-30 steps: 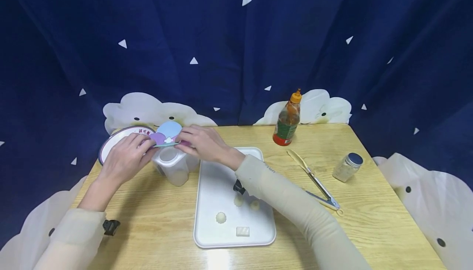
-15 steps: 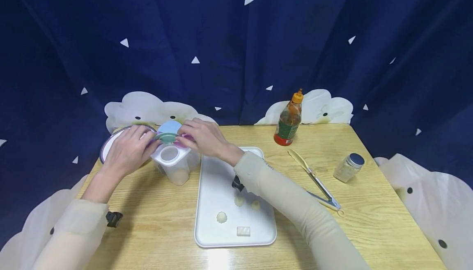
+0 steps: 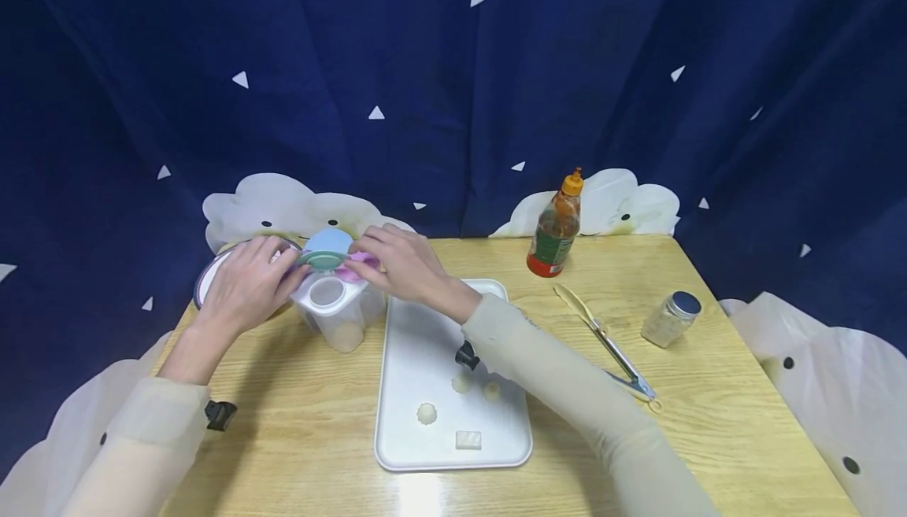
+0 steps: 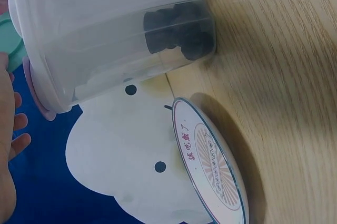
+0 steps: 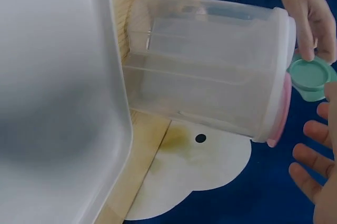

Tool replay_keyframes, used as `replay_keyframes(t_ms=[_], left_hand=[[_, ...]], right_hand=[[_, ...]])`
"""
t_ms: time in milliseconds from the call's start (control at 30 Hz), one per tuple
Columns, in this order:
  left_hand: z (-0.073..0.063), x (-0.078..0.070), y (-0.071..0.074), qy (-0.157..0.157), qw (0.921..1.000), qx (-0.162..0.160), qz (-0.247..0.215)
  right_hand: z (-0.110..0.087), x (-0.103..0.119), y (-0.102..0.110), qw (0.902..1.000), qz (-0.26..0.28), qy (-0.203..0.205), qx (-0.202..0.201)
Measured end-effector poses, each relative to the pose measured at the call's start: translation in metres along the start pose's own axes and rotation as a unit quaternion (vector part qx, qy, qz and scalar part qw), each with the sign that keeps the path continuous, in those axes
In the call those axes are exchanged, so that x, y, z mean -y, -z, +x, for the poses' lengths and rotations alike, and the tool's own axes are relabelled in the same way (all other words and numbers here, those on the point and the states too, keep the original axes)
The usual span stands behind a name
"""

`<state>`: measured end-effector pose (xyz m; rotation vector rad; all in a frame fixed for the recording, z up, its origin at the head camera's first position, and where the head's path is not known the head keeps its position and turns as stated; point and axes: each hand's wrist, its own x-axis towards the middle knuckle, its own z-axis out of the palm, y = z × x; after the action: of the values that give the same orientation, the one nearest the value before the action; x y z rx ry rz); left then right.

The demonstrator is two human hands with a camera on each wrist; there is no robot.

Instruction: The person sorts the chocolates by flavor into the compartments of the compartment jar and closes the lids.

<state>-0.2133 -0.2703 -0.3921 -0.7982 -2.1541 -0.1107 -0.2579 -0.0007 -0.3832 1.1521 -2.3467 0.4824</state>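
Your left hand (image 3: 244,285) is pinching one edge of the green lid (image 3: 326,260) and your right hand (image 3: 402,264) is pinching the other, so the lid is sitting right between your fingertips. It's a flat round thing, tilting a bit, its width running crosswise from hand to hand, just above and behind a round mouth (image 3: 327,291) of the see-through container (image 3: 340,320). That container is standing upright right below both hands, long axis going from the table (image 3: 305,415) up toward your fingers. A blue lid (image 3: 329,241) is sticking up just beyond the green one, and a pink lid (image 3: 364,265) is showing by your right fingertips. Your left wrist cam is catching a clump of dark pieces (image 4: 181,29) low in one compartment, which the head view isn't giving you, plus the sunburst on the plate (image 4: 210,166) that your left hand is partly covering from above. Below your right hand, a white tray (image 3: 418,344) is holding pale round pieces (image 3: 427,413) and a rectangular piece (image 3: 468,440). Farther right of that hand, a bottle (image 3: 553,240), tongs (image 3: 615,352) and a dark-capped jar (image 3: 666,323) are resting.
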Motion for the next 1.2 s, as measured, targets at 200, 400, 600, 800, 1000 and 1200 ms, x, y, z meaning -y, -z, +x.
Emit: replay_keyframes(t_ms=[200, 400, 600, 800, 1000, 1200], left_hand=[[0.000, -0.001, -0.001, 0.003, 1.0000, 0.006, 0.002], [-0.001, -0.001, -0.001, 0.005, 1.0000, 0.008, 0.002], [-0.001, 0.000, -0.001, 0.002, 0.9999, 0.010, 0.003], [-0.001, 0.002, -0.001, 0.001, 1.0000, 0.009, 0.002], [-0.002, 0.002, -0.001, 0.008, 0.9998, 0.020, 0.000], [-0.002, 0.002, 0.000, 0.010, 0.9996, 0.026, 0.003]], right_hand=[[-0.033, -0.008, 0.022, 0.9998, -0.001, -0.020, 0.001], [-0.078, -0.022, 0.049, 0.9981, -0.003, -0.057, 0.023], [-0.132, -0.044, 0.067, 0.9963, -0.039, -0.072, 0.027], [-0.186, -0.064, 0.088, 0.9892, -0.069, -0.121, 0.045], [-0.242, -0.081, 0.105, 0.9742, -0.090, -0.191, 0.080], [-0.290, -0.099, 0.117, 0.9604, -0.120, -0.237, 0.082]])
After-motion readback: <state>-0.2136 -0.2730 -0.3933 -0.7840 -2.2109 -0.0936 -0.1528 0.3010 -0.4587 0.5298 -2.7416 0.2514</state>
